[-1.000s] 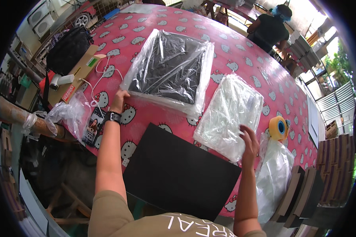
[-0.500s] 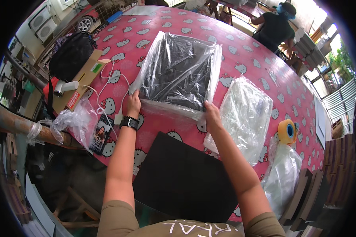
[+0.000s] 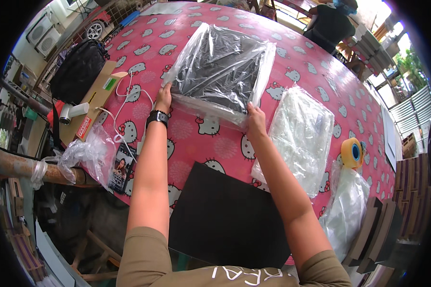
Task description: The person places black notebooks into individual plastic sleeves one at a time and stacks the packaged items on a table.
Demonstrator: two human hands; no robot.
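A flat black rectangular panel in a clear plastic bag (image 3: 220, 71) lies on the pink table, stretched out ahead of me. My left hand (image 3: 163, 99) grips its near left corner, with the thumb on top. At the near right corner my right hand (image 3: 256, 120) pinches the loose plastic edge, its thumb on top and the other fingers mostly out of sight. Between my forearms, close to my body, a bare black board (image 3: 225, 215) rests at the table's near edge. Right of my right forearm is a stack of clear plastic bags (image 3: 301, 138).
A yellowish tape roll (image 3: 352, 153) stands at the right above a clear plastic bag (image 3: 347, 205). On the left are a cardboard box (image 3: 96, 103), a white cable (image 3: 127, 93), a black bag (image 3: 79, 69) and crumpled plastic (image 3: 91, 150). Another person (image 3: 330, 28) sits at the far right.
Both hands and the bagged panel have moved a little farther away from me across the table. The bare black board and the stack of bags stay on the table.
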